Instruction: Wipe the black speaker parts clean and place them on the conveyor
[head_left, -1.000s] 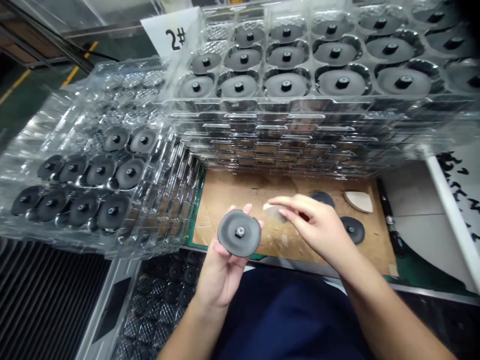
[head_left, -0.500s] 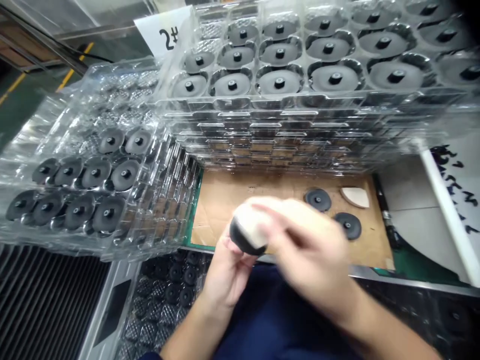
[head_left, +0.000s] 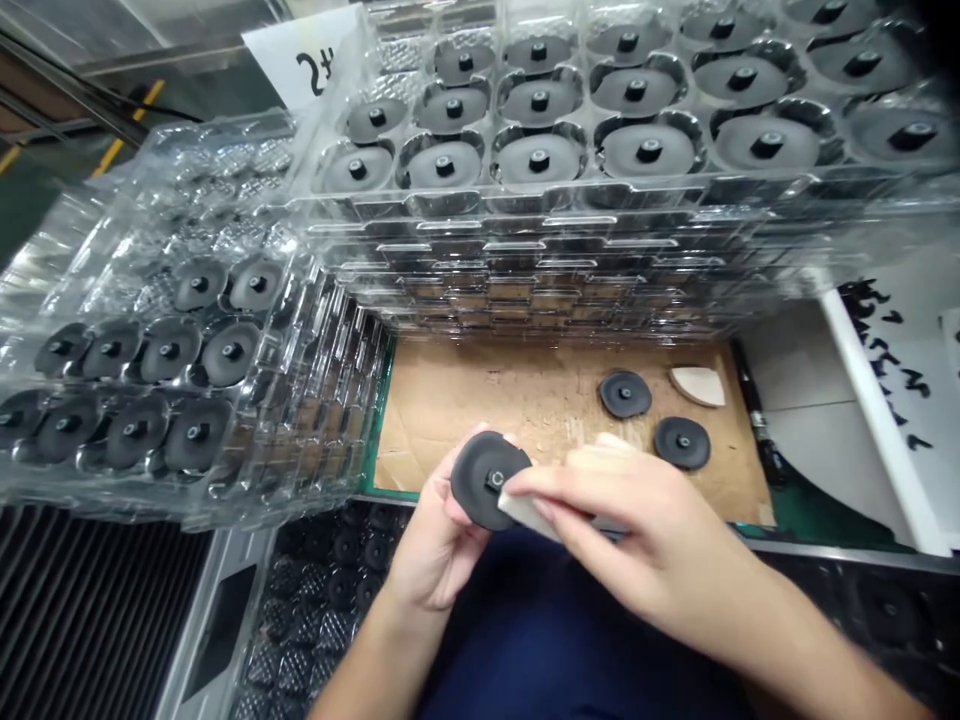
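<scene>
A round dark grey disc with a short central stem [head_left: 480, 490] is held by its edge in my left hand [head_left: 439, 550], stem side facing up toward me. My right hand [head_left: 637, 520] pinches a cream felt-like pad [head_left: 534, 517], its tip against the disc near the stem. Two similar dark discs lie on the cardboard to the right, one farther back [head_left: 625, 394] and one nearer [head_left: 682, 442]. Beside them rests a cream wedge-shaped pad [head_left: 697, 384].
Cardboard [head_left: 435, 390] covers the worktop. Behind it stands a tall stack of clear plastic trays [head_left: 525, 225] holding dark discs. Another clear tray stack [head_left: 281, 400] is at left. A paper marked 2# [head_left: 300, 65] stands at the back. A white panel [head_left: 877, 420] borders the right.
The disc has turned so its stem side faces me. The pad in my right hand has moved from covering the disc to its right side. The view has shifted slightly.
</scene>
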